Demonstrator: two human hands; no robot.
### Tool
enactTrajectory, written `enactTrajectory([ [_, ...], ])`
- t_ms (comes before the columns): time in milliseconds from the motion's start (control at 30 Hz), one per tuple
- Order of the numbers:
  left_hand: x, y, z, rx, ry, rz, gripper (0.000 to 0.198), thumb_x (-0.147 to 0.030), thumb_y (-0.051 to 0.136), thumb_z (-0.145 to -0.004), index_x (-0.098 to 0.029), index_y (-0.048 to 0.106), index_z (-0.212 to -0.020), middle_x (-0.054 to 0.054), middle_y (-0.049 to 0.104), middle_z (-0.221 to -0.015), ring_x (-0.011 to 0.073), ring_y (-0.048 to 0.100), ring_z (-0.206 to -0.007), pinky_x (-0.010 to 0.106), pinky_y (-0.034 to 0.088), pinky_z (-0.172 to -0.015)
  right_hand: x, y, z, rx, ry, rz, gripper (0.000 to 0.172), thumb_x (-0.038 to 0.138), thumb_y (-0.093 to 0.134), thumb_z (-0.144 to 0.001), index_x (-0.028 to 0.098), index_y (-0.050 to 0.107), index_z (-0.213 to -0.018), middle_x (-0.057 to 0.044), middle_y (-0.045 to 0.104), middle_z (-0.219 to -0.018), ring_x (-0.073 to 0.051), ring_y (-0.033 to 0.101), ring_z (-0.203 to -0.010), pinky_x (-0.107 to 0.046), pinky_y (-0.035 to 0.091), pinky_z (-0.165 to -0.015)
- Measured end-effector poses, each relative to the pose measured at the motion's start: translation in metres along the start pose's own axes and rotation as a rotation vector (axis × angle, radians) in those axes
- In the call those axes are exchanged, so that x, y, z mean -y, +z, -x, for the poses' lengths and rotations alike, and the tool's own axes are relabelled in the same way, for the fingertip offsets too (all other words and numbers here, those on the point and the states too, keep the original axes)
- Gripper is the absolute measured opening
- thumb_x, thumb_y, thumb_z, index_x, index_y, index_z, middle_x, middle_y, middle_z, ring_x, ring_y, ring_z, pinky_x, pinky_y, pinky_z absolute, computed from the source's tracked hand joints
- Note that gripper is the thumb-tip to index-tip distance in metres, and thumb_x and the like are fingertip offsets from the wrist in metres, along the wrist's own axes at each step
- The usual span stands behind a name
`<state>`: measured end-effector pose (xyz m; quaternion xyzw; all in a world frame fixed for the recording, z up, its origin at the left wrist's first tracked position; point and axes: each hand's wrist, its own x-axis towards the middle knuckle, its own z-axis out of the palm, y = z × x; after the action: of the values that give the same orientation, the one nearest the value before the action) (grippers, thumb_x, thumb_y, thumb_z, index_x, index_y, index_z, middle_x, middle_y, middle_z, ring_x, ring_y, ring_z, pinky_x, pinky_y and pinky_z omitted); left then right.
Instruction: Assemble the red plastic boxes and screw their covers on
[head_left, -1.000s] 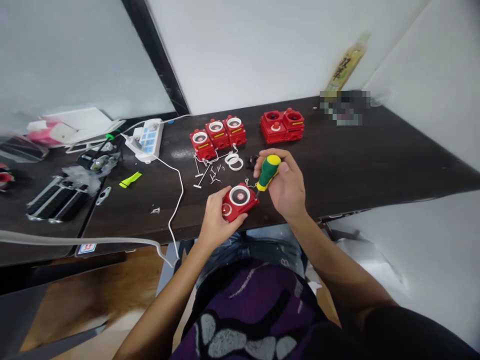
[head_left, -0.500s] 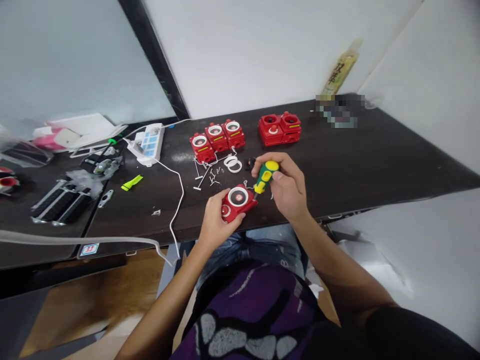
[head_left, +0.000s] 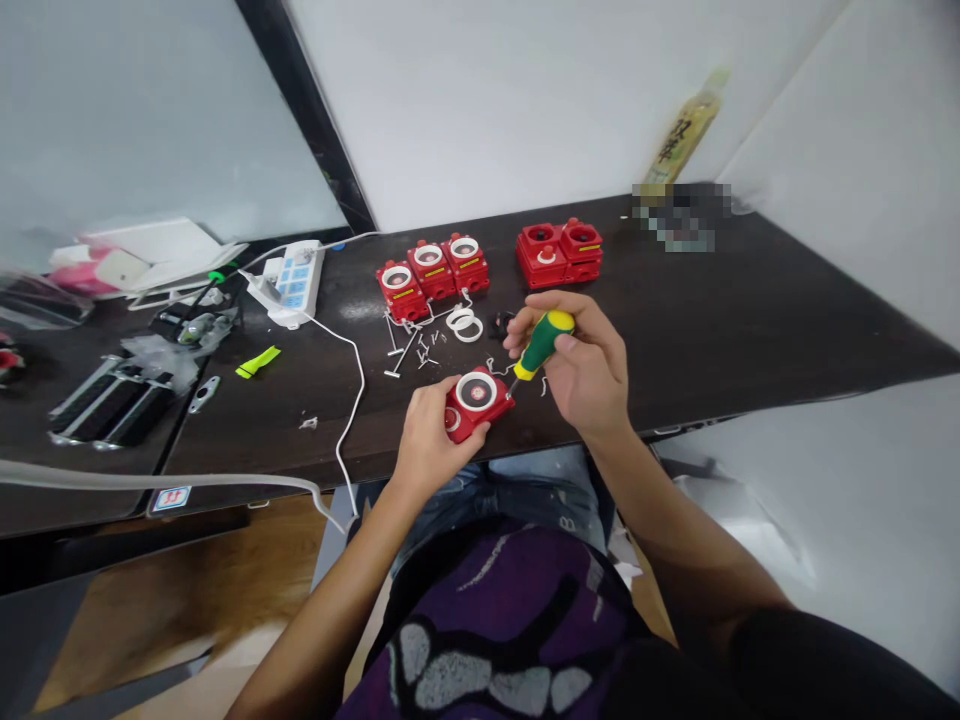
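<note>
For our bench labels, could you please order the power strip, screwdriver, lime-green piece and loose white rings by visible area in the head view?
1. Power strip
2. Screwdriver
3. Lime-green piece and loose white rings: too alike to rank

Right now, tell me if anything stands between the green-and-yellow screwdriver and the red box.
Nothing visible does: the green-and-yellow screwdriver in the right hand reaches the corner of the white-ringed red box in the left hand. Loose white rings and small silver screws lie beyond, outside that path.
</note>
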<state>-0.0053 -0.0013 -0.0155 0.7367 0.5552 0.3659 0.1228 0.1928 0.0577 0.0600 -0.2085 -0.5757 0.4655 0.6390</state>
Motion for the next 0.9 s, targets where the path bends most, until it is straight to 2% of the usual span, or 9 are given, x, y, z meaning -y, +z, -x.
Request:
enactTrajectory([
  [100, -0.002, 0.000, 0.000, -0.002, -0.009, 0.007, 0.061, -0.030, 0.081, -0.081, -0.021, 0.054, -0.135, 0.010, 0.067, -0.124, 0.0284, 0.062, -0.111, 0.044, 0.053, -0.098, 0.003, 0.000, -0.001, -0.033, -0.025, -0.023, 0.031, 0.048, 0.064, -0.095, 0.029, 0.070, -0.119, -0.003, 0.072, -0.101, -0.020, 0.070, -0.086, -0.039, 0.063, -0.076],
  [300, 0.001, 0.003, 0.001, -0.020, -0.024, 0.030, 0.061, -0.031, 0.082, -0.080, -0.021, 0.054, -0.134, 0.010, 0.067, -0.125, 0.0287, 0.062, -0.113, 0.044, 0.054, -0.099, 0.010, -0.001, -0.005, -0.098, -0.040, 0.074, 0.035, 0.057, 0.064, -0.094, 0.031, 0.067, -0.117, -0.004, 0.070, -0.098, -0.021, 0.069, -0.085, -0.039, 0.063, -0.072],
  [467, 0.004, 0.005, 0.002, -0.033, -0.024, 0.061, 0.061, -0.032, 0.081, -0.081, -0.022, 0.054, -0.134, 0.010, 0.066, -0.127, 0.0297, 0.063, -0.115, 0.046, 0.054, -0.100, 0.010, -0.004, -0.009, -0.209, -0.120, 0.031, 0.022, 0.047, 0.058, -0.098, 0.032, 0.065, -0.113, -0.003, 0.068, -0.098, -0.021, 0.068, -0.081, -0.042, 0.062, -0.075],
  [567, 0.004, 0.006, 0.002, -0.036, -0.025, 0.076, 0.062, -0.032, 0.081, -0.081, -0.022, 0.054, -0.135, 0.010, 0.066, -0.127, 0.0299, 0.063, -0.115, 0.047, 0.053, -0.101, 0.003, -0.008, -0.014, -0.263, -0.168, 0.113, 0.022, 0.048, 0.051, -0.101, 0.034, 0.061, -0.114, -0.004, 0.068, -0.102, -0.023, 0.071, -0.090, -0.046, 0.063, -0.080],
  [667, 0.004, 0.006, 0.002, -0.038, -0.017, 0.095, 0.061, -0.031, 0.081, -0.081, -0.022, 0.053, -0.135, 0.010, 0.066, -0.129, 0.0300, 0.063, -0.116, 0.048, 0.053, -0.102, -0.016, -0.007, -0.023, -0.278, -0.192, 0.219, 0.028, 0.056, 0.044, -0.104, 0.036, 0.055, -0.122, -0.005, 0.068, -0.111, -0.025, 0.072, -0.105, -0.049, 0.063, -0.088],
  [767, 0.004, 0.005, 0.002, -0.025, -0.010, 0.116, 0.061, -0.032, 0.080, -0.082, -0.022, 0.052, -0.136, 0.011, 0.066, -0.131, 0.0302, 0.063, -0.117, 0.048, 0.053, -0.102, -0.048, 0.002, -0.038, -0.235, -0.143, 0.164, 0.029, 0.058, 0.045, -0.104, 0.036, 0.048, -0.123, -0.005, 0.067, -0.117, -0.024, 0.072, -0.115, -0.048, 0.061, -0.095],
  [900, 0.004, 0.003, 0.002, -0.003, -0.008, 0.130, 0.063, -0.034, 0.080, -0.083, -0.021, 0.051, -0.138, 0.012, 0.065, -0.134, 0.0305, 0.062, -0.119, 0.049, 0.051, -0.105, -0.100, 0.016, -0.059, -0.111, -0.011, 0.046, 0.032, 0.058, 0.053, -0.101, 0.033, 0.042, -0.118, -0.005, 0.070, -0.114, -0.021, 0.074, -0.112, -0.044, 0.061, -0.097],
])
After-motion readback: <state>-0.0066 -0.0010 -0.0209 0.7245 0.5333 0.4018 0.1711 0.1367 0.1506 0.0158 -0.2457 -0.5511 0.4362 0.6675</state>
